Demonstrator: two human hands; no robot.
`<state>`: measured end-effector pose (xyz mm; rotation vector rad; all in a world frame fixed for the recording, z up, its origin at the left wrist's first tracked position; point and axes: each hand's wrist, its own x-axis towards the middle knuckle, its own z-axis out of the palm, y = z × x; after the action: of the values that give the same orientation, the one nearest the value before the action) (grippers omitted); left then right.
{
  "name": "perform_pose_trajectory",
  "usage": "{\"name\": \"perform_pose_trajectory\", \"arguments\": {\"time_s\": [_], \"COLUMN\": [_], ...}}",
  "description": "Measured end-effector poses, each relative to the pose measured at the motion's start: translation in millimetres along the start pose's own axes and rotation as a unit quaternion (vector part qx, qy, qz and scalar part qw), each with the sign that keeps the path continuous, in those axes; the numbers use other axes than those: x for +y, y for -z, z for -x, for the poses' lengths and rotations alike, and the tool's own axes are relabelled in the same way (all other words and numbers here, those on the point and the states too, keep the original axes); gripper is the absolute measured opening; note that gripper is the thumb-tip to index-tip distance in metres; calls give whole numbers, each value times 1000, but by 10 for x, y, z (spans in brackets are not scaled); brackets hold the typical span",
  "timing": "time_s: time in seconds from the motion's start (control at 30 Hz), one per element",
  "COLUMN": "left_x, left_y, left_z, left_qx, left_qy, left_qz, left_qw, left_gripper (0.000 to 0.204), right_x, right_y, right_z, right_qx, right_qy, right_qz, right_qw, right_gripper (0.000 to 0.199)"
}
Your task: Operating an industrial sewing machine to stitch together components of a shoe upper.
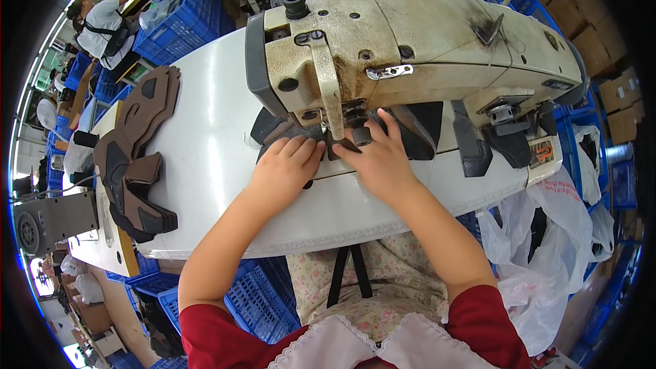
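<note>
A dark shoe upper piece (418, 130) in black and brown lies under the needle area of a cream industrial sewing machine (328, 48). My left hand (287, 167) is at its left part, fingers bent and close together, gripping the near edge. On the right part rests my right hand (383, 164), its fingers spread and the index finger raised beside the machine head. The presser foot and needle are largely hidden by the machine head and my fingers.
Stacked brown and black shoe upper pieces (140, 143) lie at the left of the white table (212, 164). Dark pieces (471, 147) sit under the machine arm. Plastic bags (533, 246) hang at the right. Blue crates (184, 17) and another person (106, 27) are behind.
</note>
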<state>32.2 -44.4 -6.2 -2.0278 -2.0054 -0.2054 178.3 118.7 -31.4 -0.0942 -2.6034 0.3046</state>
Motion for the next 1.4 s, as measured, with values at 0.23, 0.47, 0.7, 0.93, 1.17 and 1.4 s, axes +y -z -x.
{"name": "perform_pose_trajectory", "arguments": {"time_s": [0.23, 0.47, 0.7, 0.93, 1.17, 1.4], "left_x": [-152, -144, -132, -92, -86, -63], "left_y": [63, 44, 33, 24, 28, -97], "left_z": [82, 87, 100, 77, 70, 137], "left_qx": [-49, -41, -34, -36, -26, 42], "left_qy": [-21, -18, -3, 4, 4, 60], "left_qz": [72, 67, 88, 89, 99, 159], "left_qw": [996, 997, 996, 995, 995, 985], "left_gripper": [35, 35, 35, 35, 38, 34], "right_x": [32, 47, 29, 18, -84, 694], "right_y": [-16, -26, -4, 47, 378, 1690], "right_z": [29, 36, 36, 155, 286, 558], "right_qx": [3, 7, 5, -24, 15, 415], "right_qy": [10, 6, 2, -2, 30, -113], "right_qz": [-18, -30, -36, -34, -65, -48], "right_qw": [1000, 999, 999, 999, 997, 902], "right_gripper": [22, 22, 21, 28, 30, 22]}}
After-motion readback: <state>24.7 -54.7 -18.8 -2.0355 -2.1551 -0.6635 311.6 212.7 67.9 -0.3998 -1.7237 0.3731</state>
